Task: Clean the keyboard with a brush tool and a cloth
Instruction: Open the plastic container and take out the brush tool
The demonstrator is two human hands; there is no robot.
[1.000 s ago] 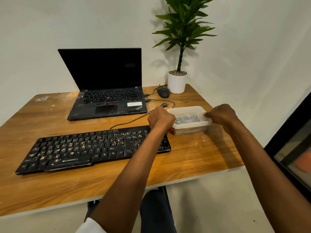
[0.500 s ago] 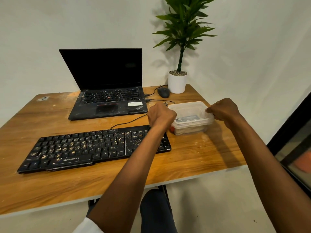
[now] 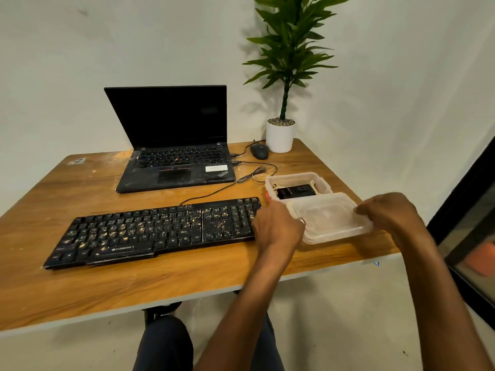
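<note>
A black keyboard (image 3: pixel 158 232) speckled with pale crumbs lies across the wooden desk (image 3: pixel 150 279). To its right stands a clear plastic box (image 3: pixel 322 183), now uncovered, with a black object (image 3: pixel 296 192) and something pale inside. I hold the box's translucent lid (image 3: pixel 328 219) in front of the box, low over the desk. My left hand (image 3: pixel 277 228) grips the lid's left edge and overlaps the keyboard's right end. My right hand (image 3: pixel 385 212) grips the lid's right edge.
An open black laptop (image 3: pixel 174 151) sits behind the keyboard, with a cable (image 3: pixel 211 192) running to it. A black mouse (image 3: pixel 259 151) and a potted plant (image 3: pixel 280 135) stand at the back right. The desk's right edge is close to my right hand.
The lid has come off the box and moved toward me in both hands. The box's contents are now exposed.
</note>
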